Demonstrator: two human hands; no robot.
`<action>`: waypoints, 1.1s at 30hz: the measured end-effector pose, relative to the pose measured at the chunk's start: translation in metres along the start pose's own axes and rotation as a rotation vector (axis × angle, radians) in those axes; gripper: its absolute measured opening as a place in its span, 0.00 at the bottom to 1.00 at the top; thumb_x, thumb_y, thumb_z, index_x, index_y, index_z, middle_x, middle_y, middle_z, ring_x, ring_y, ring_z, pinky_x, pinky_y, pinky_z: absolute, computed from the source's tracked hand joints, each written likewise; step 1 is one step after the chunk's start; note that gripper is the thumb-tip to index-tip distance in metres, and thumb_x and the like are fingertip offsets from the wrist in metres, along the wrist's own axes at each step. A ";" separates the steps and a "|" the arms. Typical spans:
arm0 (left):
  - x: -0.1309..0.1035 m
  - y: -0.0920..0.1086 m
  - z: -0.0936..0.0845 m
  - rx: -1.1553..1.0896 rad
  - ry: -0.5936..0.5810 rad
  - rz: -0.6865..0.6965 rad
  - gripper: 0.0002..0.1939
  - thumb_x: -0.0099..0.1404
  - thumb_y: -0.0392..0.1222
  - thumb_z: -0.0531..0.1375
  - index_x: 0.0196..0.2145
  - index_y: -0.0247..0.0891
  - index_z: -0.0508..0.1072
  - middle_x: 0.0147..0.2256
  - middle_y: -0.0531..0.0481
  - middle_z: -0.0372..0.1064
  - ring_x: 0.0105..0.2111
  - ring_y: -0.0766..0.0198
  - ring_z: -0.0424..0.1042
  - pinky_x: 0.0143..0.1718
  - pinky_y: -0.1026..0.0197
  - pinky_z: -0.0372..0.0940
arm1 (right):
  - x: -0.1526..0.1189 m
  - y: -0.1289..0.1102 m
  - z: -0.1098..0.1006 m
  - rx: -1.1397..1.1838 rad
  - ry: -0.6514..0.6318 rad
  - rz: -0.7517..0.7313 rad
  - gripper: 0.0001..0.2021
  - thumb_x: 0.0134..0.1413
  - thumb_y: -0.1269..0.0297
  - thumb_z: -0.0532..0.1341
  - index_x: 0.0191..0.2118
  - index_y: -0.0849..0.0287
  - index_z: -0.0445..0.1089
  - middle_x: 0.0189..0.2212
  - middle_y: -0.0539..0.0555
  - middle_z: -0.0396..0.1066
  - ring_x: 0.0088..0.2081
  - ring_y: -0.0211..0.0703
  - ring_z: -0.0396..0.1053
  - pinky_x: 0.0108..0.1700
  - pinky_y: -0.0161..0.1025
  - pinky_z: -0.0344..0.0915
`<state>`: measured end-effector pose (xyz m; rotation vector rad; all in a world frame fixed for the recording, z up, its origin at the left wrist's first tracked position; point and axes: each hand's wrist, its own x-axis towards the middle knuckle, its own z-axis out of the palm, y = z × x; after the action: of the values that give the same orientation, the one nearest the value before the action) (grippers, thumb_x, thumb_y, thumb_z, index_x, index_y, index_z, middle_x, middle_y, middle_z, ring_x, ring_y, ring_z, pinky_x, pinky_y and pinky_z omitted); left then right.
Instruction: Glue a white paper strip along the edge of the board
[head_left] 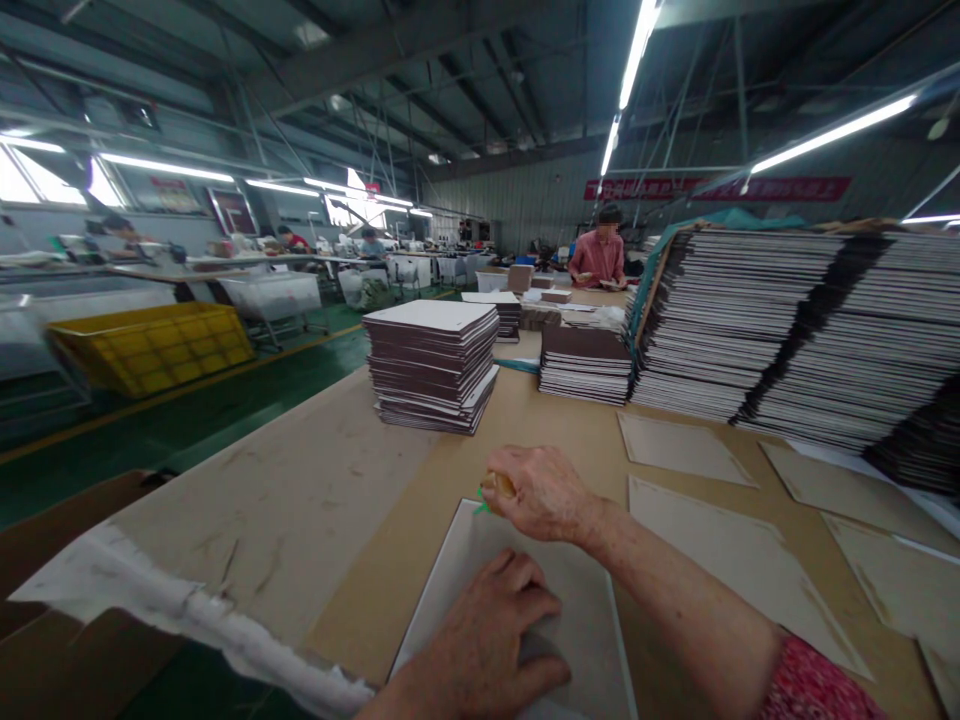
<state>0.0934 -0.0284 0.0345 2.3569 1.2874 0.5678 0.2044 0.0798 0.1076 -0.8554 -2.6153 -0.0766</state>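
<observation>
Head view: your left hand (491, 640) lies flat, fingers spread, pressing grey board (525, 560) on brown table (300, 510). Your right hand (540, 492) is fisted around small yellowish tool (501, 485) at board's far edge. Red banner (716, 188) lettering unreadable.

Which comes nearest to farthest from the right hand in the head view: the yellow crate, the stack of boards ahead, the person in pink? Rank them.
From the right hand:
1. Stack of boards, just ahead on the table, slightly left.
2. Yellow crate, far left on the floor.
3. Person in pink, at the table's far end.
</observation>
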 end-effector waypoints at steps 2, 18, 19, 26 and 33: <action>0.000 0.000 0.000 0.004 0.004 0.007 0.19 0.52 0.46 0.70 0.41 0.43 0.73 0.42 0.53 0.66 0.46 0.59 0.61 0.50 0.57 0.58 | 0.000 -0.002 0.002 0.004 0.003 0.002 0.08 0.59 0.58 0.58 0.33 0.56 0.66 0.34 0.49 0.73 0.34 0.41 0.70 0.32 0.37 0.53; -0.001 -0.002 0.003 -0.001 0.017 -0.003 0.20 0.51 0.44 0.70 0.41 0.44 0.72 0.43 0.53 0.65 0.46 0.57 0.60 0.50 0.56 0.58 | 0.003 -0.002 -0.003 -0.015 -0.022 0.024 0.08 0.58 0.56 0.59 0.34 0.55 0.67 0.35 0.49 0.74 0.35 0.41 0.71 0.31 0.37 0.52; -0.002 -0.002 0.003 -0.002 0.017 -0.001 0.20 0.51 0.44 0.70 0.42 0.44 0.72 0.43 0.53 0.65 0.46 0.57 0.60 0.51 0.56 0.58 | 0.003 -0.002 -0.003 -0.017 -0.029 0.030 0.08 0.58 0.56 0.59 0.34 0.55 0.67 0.35 0.49 0.74 0.35 0.42 0.71 0.31 0.37 0.53; -0.002 -0.003 0.004 -0.029 0.025 0.002 0.20 0.51 0.44 0.70 0.42 0.44 0.73 0.43 0.52 0.65 0.46 0.58 0.61 0.51 0.56 0.57 | -0.011 0.008 -0.022 -0.045 -0.087 0.079 0.07 0.57 0.58 0.60 0.32 0.55 0.69 0.32 0.50 0.75 0.32 0.43 0.71 0.29 0.38 0.51; -0.002 -0.003 0.005 -0.036 0.016 0.013 0.20 0.52 0.41 0.70 0.43 0.42 0.72 0.43 0.51 0.65 0.46 0.58 0.61 0.50 0.56 0.58 | -0.034 0.025 -0.037 -0.055 -0.117 0.164 0.07 0.56 0.59 0.60 0.32 0.55 0.69 0.31 0.50 0.74 0.31 0.41 0.69 0.30 0.37 0.49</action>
<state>0.0931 -0.0290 0.0279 2.3373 1.2597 0.6098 0.2564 0.0746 0.1268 -1.1222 -2.6497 -0.0554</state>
